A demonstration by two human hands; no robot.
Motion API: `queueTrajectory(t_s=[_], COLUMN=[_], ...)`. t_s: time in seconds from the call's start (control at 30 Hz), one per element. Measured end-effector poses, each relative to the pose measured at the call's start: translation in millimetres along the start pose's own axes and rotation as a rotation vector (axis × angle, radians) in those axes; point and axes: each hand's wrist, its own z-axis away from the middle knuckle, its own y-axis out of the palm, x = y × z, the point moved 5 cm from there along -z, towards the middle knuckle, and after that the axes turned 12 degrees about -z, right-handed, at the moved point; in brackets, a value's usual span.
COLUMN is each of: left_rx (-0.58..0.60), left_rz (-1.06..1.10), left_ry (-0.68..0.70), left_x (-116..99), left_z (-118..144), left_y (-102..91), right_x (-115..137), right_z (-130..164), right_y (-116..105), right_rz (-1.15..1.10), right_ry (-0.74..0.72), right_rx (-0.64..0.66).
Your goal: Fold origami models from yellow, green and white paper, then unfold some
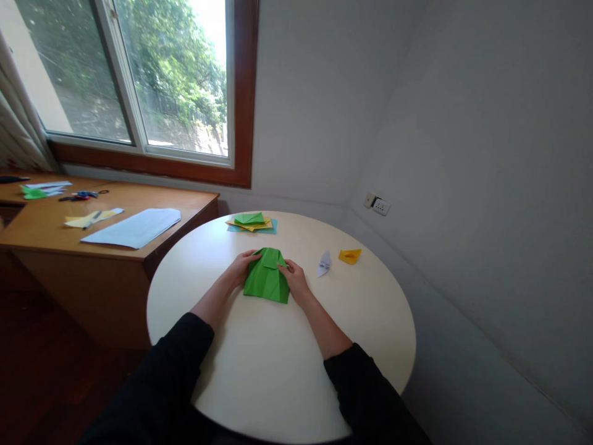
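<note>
Between my hands is a sheet of green paper point(265, 284), creased and partly folded, with a small flap near its upper middle. My left hand point(244, 266) grips its upper left edge, the thumb lying on the paper. On the other side, my right hand point(295, 277) pinches the right edge close to the flap. The fingers behind the sheet are hidden. To the right on the round white table point(273, 358) lie a folded white paper piece point(325, 264) and a folded yellow paper piece point(350, 256).
A stack of coloured papers point(251, 224) sits at the table's far edge. On the wooden desk point(125, 201) at left are pale blue sheets point(134, 228), yellow paper with a pen point(92, 217), and scissors point(83, 196). Walls stand behind and to the right.
</note>
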Motion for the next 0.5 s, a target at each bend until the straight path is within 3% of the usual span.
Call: queueTrajectory(t_s=[0.5], left_rx=[0.000], left_rz=[0.029], left_ry=[0.036], left_x=[2.4], left_z=[-6.9], left_y=[-5.2], right_x=[-9.8], right_z=[-6.8], right_y=[-8.8], right_rz=[-0.136], right_ry=[0.007], right_rx=[-0.050])
